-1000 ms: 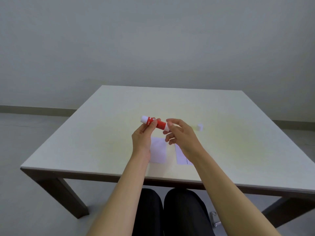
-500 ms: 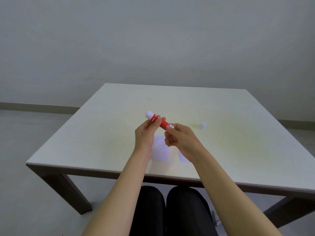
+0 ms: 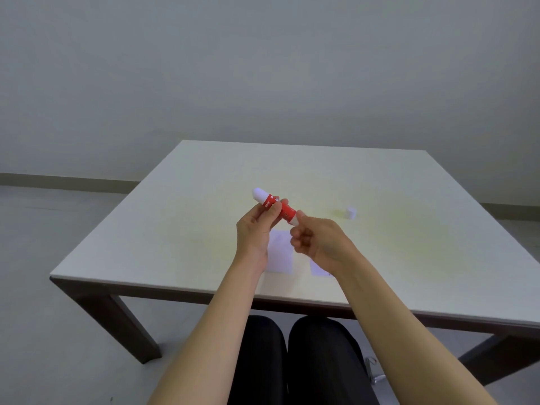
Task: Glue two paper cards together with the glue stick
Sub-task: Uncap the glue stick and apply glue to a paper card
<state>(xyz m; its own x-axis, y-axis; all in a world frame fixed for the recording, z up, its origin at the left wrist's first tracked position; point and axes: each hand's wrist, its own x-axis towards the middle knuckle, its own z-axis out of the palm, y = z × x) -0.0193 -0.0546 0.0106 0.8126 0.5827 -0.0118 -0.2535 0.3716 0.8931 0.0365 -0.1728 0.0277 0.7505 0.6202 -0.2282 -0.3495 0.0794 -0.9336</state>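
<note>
Closest in, dark trousers [image 3: 292,361] show under the table edge, w/ both bare forearms reaching up and over it. The table [image 3: 146,244] is pale, dark legs, set on a grey floor.

Just past the near edge lie two white paper cards, flat on the top. The left card [image 3: 282,252] sits between the wrists, its left side hidden behind the left hand. The right card [image 3: 317,267] is mostly covered by the right hand & wrist; only a lower corner shows. The two are near each other but apart, a strip of tabletop between them.

Above the cards, both hands hold the glue stick [image 3: 282,210] in the air, off the table. Left hand [image 3: 254,235]: thumb & fingers pinched round the red middle of the tube, other fingers curled in behind. Right hand [image 3: 318,244]: thumb & forefinger pinched on the white base end at lower right, remaining fingers curled loosely into the palm. Stick is tilted, base low toward the right hand, white glue tip pointing up-left and away. Tip is bare, no cap on it. Lettering on the red label is too blurred to read.

Further back, right of the hands, a small white cap [image 3: 350,213] lies on the table, well apart from the cards. Beyond that, bare tabletop, then a plain grey wall [image 3: 263,68] w/ a dark skirting strip at floor level.
</note>
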